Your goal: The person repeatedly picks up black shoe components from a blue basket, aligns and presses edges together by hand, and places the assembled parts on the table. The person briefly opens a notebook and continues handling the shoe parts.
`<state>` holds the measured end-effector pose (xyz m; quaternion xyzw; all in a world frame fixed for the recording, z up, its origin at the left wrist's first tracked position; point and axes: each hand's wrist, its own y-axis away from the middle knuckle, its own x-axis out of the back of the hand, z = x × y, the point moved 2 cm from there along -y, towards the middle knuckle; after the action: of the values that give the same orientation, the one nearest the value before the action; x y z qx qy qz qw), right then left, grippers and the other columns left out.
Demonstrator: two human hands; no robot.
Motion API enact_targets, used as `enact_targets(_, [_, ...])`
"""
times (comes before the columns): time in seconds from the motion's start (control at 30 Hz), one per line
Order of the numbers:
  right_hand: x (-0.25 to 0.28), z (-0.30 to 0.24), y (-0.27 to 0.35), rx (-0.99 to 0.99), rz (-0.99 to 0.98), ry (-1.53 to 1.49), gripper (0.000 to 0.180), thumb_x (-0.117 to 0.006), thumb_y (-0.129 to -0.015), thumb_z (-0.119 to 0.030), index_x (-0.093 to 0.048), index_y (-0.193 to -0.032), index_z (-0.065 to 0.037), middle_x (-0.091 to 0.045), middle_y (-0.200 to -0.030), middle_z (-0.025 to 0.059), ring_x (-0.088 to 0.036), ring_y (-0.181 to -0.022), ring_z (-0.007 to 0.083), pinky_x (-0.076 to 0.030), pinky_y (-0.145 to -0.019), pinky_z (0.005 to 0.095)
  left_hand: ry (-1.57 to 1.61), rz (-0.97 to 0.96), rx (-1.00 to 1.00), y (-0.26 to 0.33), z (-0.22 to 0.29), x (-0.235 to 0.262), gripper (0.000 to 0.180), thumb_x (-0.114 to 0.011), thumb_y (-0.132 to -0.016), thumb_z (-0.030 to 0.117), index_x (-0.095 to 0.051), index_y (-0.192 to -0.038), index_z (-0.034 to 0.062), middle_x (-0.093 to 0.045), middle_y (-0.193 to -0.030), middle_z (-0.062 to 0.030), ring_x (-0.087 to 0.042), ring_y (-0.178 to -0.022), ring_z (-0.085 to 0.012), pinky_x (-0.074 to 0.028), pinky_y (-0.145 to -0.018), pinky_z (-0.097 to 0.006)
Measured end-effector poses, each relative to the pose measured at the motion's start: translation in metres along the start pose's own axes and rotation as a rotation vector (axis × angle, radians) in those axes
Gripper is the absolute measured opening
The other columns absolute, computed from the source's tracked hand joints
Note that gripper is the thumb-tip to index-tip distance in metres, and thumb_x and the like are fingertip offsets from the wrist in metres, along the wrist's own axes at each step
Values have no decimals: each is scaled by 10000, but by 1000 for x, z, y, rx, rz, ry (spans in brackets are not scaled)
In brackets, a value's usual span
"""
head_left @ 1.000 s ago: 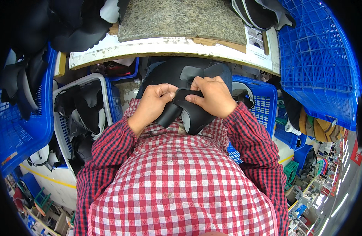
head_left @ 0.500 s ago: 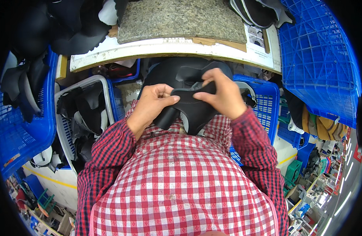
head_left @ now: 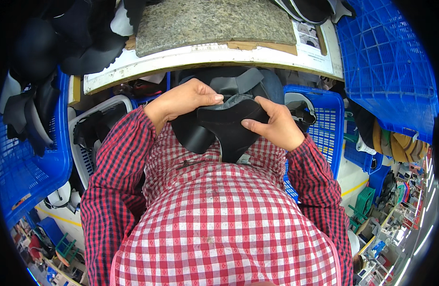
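Over my lap lies a black leather shoe-upper piece [head_left: 232, 128] with curved edges and a greyish strip along its top edge. My right hand [head_left: 276, 125] grips its right side, thumb on the front face and fingers at the edge. My left hand [head_left: 188, 101] is closed in a pinch at the upper left of the greyish edge; what lies between its fingertips is too small to make out. Another black piece [head_left: 196, 139] hangs below and left, perhaps part of the same upper. Behind the top edge, a dark grey strip [head_left: 249, 81] stands up at an angle.
Ahead is a white worktable [head_left: 114, 69] bearing a speckled stone slab [head_left: 214, 24]. Blue plastic crates [head_left: 389, 62] stand at the right, with another blue crate [head_left: 38, 176] at the left. A grey basket [head_left: 81, 152] holds black cut pieces. More black pieces [head_left: 86, 33] are heaped at the upper left.
My left hand has shifted up and slightly left, from gripping the piece's face to pinching at its top edge. The black piece has turned, and the dark grey strip behind it now stands higher.
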<state>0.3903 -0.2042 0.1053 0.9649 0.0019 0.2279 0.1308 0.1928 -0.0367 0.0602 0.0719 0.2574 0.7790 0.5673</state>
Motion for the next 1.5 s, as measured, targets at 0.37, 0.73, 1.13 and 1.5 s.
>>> enact_targets(0.37, [-4, 2, -2, -4, 16, -16, 398, -824, -874, -166, -665, -1204, -11, -753, -985, 179, -755, -900, 269, -579, -804, 358, 40, 1, -168, 6, -2, -7, 245, -719, -994, 168, -763, -1157, -10, -773, -1052, -56, -694, -969, -104, -540, -918, -261])
enact_targets(0.73, [-9, 1, 5, 50, 152, 126, 381, -792, -921, -247, -603, -1169, -29, -724, -1016, 196, -728, -952, 360, -563, -793, 402, -184, 128, -237, -10, 13, -22, 230, -680, -1004, 113, -746, -1153, -49, -763, -962, -45, -689, -862, -92, -565, -823, -254])
enact_targets(1.13, [-13, 0, 9, 41, 219, -5, 329, -800, -924, -233, -588, -1071, -29, -708, -945, 147, -720, -874, 285, -553, -764, 369, -167, 69, -257, -5, 21, -20, 216, -661, -1026, 152, -742, -1105, -32, -731, -943, -10, -636, -872, -68, -525, -792, -250])
enact_targets(1.5, [-5, 3, 0, 125, 79, 7, 459, -849, -842, -173, -689, -1244, -20, -738, -1090, 178, -729, -1039, 278, -561, -914, 365, -178, -126, -199, -6, 5, 9, 197, -780, -941, 132, -768, -1059, -25, -754, -944, -5, -667, -876, -80, -559, -854, -277])
